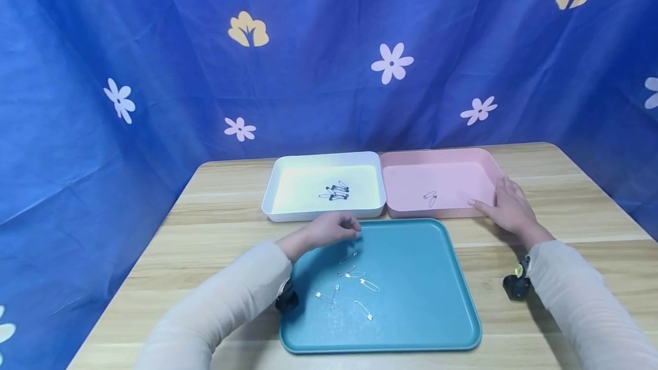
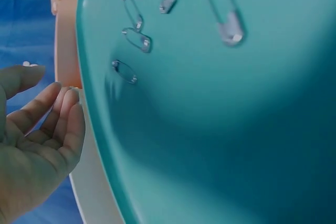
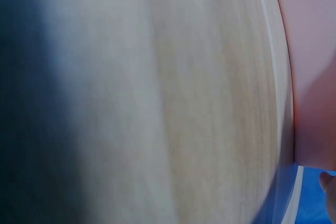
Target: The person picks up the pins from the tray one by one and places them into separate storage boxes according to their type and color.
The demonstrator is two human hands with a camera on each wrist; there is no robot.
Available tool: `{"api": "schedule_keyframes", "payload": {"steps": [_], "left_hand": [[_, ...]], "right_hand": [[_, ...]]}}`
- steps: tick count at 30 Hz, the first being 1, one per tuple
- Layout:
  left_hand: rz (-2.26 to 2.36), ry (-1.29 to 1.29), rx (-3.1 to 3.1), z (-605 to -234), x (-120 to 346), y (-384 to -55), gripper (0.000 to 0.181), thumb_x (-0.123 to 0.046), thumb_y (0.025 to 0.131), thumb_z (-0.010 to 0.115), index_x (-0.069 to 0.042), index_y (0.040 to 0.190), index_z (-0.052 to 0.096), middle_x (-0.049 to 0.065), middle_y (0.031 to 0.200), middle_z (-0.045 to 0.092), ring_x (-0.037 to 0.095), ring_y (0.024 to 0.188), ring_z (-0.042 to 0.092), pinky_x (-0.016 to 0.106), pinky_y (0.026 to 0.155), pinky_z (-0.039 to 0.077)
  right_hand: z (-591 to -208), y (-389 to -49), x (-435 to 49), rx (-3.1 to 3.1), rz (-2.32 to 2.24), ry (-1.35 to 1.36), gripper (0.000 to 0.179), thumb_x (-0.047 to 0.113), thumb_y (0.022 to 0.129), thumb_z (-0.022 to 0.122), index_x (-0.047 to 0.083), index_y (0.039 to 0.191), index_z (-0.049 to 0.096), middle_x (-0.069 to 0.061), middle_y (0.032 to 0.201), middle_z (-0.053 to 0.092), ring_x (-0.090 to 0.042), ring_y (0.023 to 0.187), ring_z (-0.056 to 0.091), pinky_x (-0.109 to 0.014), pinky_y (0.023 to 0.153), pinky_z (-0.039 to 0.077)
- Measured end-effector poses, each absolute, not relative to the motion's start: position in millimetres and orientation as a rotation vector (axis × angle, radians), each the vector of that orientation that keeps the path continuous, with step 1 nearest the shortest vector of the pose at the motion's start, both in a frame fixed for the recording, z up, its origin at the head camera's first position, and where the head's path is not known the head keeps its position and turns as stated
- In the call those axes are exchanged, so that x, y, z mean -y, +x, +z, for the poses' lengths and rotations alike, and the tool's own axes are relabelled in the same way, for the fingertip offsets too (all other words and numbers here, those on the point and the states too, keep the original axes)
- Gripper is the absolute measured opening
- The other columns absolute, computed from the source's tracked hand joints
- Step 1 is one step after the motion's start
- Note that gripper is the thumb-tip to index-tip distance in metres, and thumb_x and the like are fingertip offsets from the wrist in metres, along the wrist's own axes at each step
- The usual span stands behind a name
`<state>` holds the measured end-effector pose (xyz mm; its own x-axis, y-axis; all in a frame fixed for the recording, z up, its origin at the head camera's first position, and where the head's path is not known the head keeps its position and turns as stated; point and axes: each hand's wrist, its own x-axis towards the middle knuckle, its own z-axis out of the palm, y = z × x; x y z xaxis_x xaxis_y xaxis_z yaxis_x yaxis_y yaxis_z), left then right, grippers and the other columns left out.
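Sleeve [image 1: 226,307] nearest; left hand [image 1: 329,229] empty, thumb off fingers; right hand [image 1: 510,207], thumb spread wide, at pink tray [image 1: 442,176]. I judge partway: dark pins [image 1: 339,189] in white tray [image 1: 298,187], two pins [image 1: 432,201] in pink, several silver pins [image 2: 232,29] left on teal tray [image 1: 421,301].

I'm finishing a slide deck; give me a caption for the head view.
Left hand near the far edge of a teal tray scattered with safety pins; right hand at a pink tray.
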<state>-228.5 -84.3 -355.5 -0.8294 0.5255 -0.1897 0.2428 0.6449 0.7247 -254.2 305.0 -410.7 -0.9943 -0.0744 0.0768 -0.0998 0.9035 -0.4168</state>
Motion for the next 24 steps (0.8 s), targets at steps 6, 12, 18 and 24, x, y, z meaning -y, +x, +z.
{"api": "schedule_keyframes", "payload": {"steps": [6,12,18,24], "left_hand": [[0.967,0.618,-2.423,-360.0,90.9,-224.0,0.01,-0.012,0.081,0.058,-0.007,0.089,0.061,-0.003,0.078,0.058,0.011,0.074,0.052,0.025,0.068,0.044],[0.9,0.58,-2.405,-363.1,96.8,-221.1,0.011,-0.012,0.082,0.057,-0.008,0.091,0.061,-0.003,0.079,0.057,0.012,0.075,0.052,0.027,0.069,0.044],[0.819,0.584,-2.426,-366.3,98.7,-219.8,0.01,-0.012,0.081,0.059,-0.008,0.089,0.06,-0.003,0.075,0.056,0.012,0.071,0.05,0.026,0.064,0.043],[0.717,0.613,-2.493,-366.6,94.2,-217.5,0.007,-0.011,0.076,0.063,-0.008,0.082,0.06,-0.003,0.07,0.056,0.011,0.066,0.049,0.024,0.061,0.042]], "right_hand": [[-408.3,-253.5,-303.5,3.017,0.657,0.134,0.099,0.058,0.081,0.04,-0.018,0.128,-0.003,-0.037,0.132,-0.004,-0.047,0.122,-0.002,-0.055,0.096,0.002],[-407.1,-251.9,-302.9,3.017,0.653,0.135,0.099,0.058,0.081,0.04,-0.018,0.128,-0.002,-0.037,0.132,-0.003,-0.047,0.122,-0.002,-0.054,0.097,0.002],[-407.4,-251.5,-302.4,3.022,0.661,0.127,0.098,0.057,0.081,0.04,-0.017,0.128,-0.003,-0.037,0.132,-0.003,-0.047,0.122,-0.002,-0.055,0.096,0.003],[-407.4,-251.4,-302.1,3.017,0.682,0.126,0.098,0.057,0.081,0.04,-0.016,0.129,-0.005,-0.035,0.133,-0.005,-0.047,0.122,-0.003,-0.057,0.095,0.003]]}}
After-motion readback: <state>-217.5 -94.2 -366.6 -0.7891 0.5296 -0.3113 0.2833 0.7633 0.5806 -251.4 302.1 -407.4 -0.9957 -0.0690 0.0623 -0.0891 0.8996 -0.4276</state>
